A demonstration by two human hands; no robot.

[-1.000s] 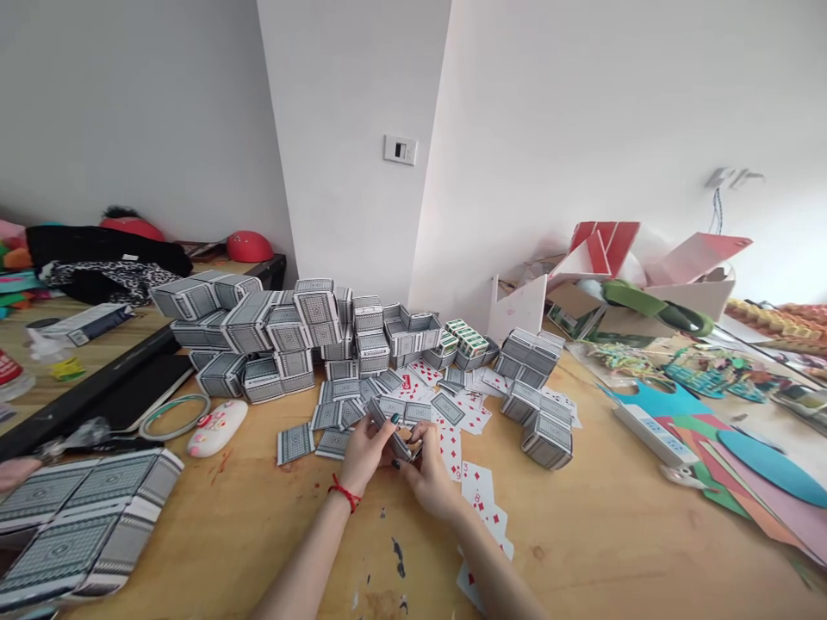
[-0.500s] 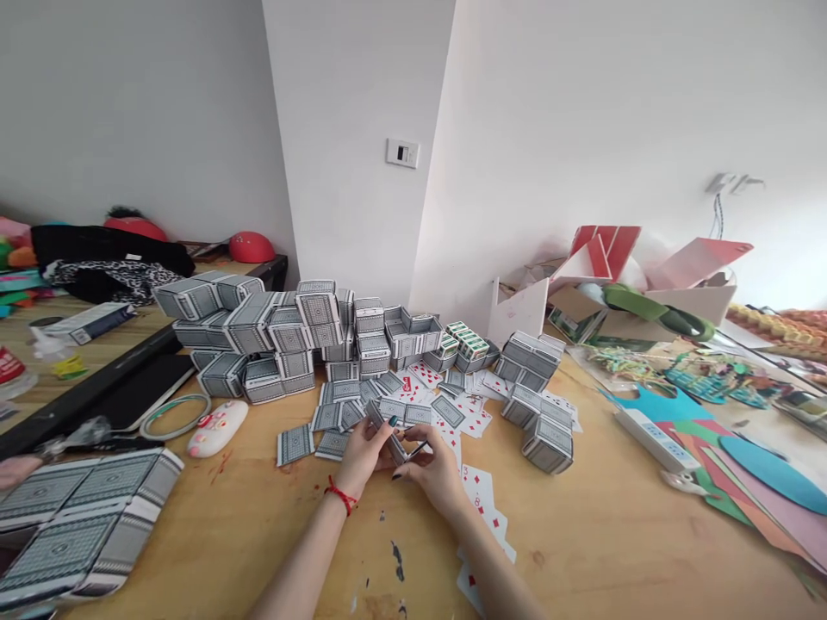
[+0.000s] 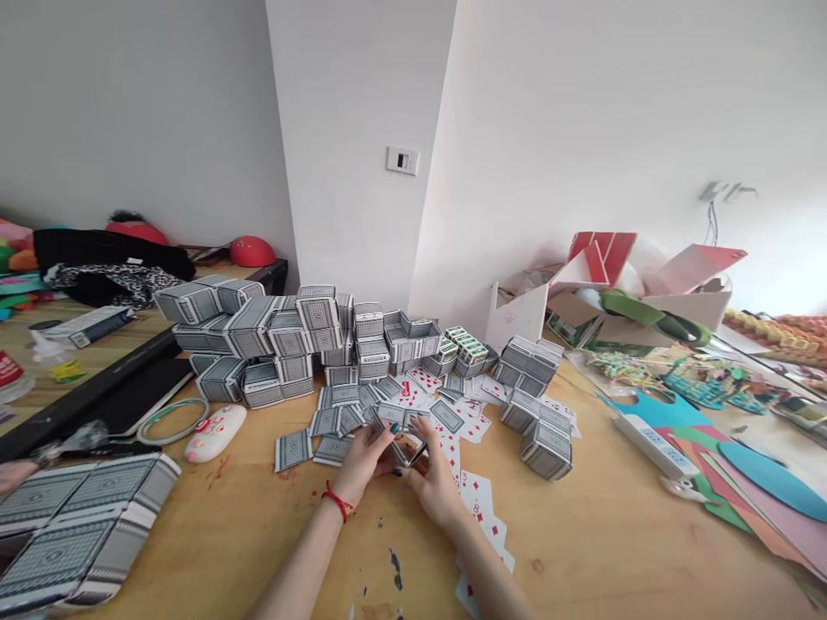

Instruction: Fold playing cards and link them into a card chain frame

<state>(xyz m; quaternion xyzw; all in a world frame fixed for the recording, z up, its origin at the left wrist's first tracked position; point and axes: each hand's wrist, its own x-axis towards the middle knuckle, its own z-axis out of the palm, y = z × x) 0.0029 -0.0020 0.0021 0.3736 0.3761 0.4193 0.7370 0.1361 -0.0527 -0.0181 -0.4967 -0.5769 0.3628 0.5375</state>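
Over the middle of the wooden table, both hands hold folded playing cards (image 3: 408,458) joined into a small open frame. My left hand (image 3: 363,461) grips the frame's left side, thumb on top. Around its right side my right hand (image 3: 434,480) is closed, fingers along the outer wall. The frame's inside faces up, and its underside is hidden by my hands. Just beyond lie loose face-down cards (image 3: 447,417) and face-up cards (image 3: 423,379). A fanned row of diamond cards (image 3: 476,499) runs beside my right wrist.
Stacked card blocks (image 3: 249,325) stand at the back left, and more card blocks (image 3: 539,430) sit on the right. A large card piece (image 3: 71,525) lies front left, near a white mouse (image 3: 216,432). A power strip (image 3: 656,445) and coloured paper (image 3: 768,482) are at the right.
The card frame has been spread wider, and its right wall stands more apart from the left. My right fingers have shifted up along its outer side. My left hand keeps its grip.
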